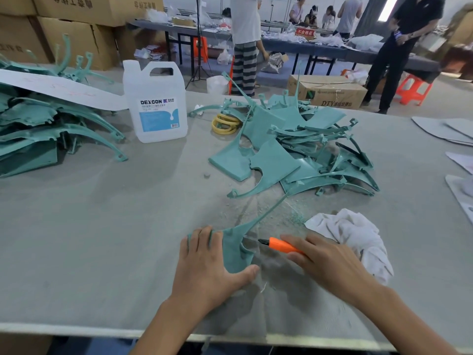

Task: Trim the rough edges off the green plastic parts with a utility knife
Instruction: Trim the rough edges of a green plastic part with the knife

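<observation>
A green plastic part point(234, 248) with a long thin arm reaching up and right lies on the grey table near the front edge. My left hand point(207, 262) holds it, fingers over its top edge and thumb along its lower edge. My right hand point(325, 260) grips an orange utility knife point(280, 245). The knife's dark tip points left, close to the part's curved right edge. A pile of green parts point(294, 147) lies in the table's middle, and another stack of green parts point(46, 124) sits at the far left.
A clear jug point(157, 103) labelled DEXCON stands behind the work spot, yellow rings point(225, 123) beside it. A white rag point(358, 242) lies right of my right hand. Green shavings point(295, 217) dot the table. Cardboard boxes point(76, 26) and standing people point(245, 34) fill the background.
</observation>
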Demonstrator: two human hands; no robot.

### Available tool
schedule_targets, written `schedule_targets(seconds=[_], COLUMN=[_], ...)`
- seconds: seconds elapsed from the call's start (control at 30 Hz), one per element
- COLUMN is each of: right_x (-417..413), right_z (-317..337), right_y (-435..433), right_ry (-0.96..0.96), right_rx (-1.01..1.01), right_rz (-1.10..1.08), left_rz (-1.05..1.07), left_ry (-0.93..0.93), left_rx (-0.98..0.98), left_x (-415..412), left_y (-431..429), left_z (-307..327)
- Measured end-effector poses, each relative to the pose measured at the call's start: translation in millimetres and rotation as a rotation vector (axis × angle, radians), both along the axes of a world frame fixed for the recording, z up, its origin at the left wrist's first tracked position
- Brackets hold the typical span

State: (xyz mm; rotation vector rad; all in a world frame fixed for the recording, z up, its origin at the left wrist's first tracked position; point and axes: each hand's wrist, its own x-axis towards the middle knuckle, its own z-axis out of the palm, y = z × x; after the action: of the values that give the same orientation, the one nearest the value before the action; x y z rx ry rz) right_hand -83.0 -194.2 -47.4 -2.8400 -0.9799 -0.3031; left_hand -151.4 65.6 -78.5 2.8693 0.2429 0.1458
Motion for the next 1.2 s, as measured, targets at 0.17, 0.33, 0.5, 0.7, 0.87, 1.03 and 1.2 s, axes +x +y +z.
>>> schedule_targets(seconds=[0.17, 0.33, 0.5, 0.7, 0.87, 1.03, 1.2], right_x=[4, 21, 30, 18, 12, 32, 21], right_z=[-4, 6, 7, -3, -1, 25, 34], right_y=[1, -2, -7, -5, 19, -6, -11], right_ry=[0.104, 0.067, -0.107, 0.234, 0.336, 0.153, -0.067], right_rx=[0.046, -0.111, -0.073, 0.015, -0.022, 0.104, 0.197], right_rz=[-0.039, -0.074, 0.044, -0.025, -0.055, -0.280, -0.328], left_rz=[-0.001, -0.011, -0.006, -0.002, -0.008, -0.011, -0.012], left_ry=[0.011, 0.003, 0.003, 0.000, -0.006, -0.013, -0.006], left_rx=[0.005, -0.011, -0.015, -0.004, -0.001, -0.004, -0.014], left_x=[0, -1, -1, 0, -1, -2, -2], left_y=[0, 0, 0, -1, 0, 0, 0], left_z=[1, 2, 1, 0, -1, 1, 2])
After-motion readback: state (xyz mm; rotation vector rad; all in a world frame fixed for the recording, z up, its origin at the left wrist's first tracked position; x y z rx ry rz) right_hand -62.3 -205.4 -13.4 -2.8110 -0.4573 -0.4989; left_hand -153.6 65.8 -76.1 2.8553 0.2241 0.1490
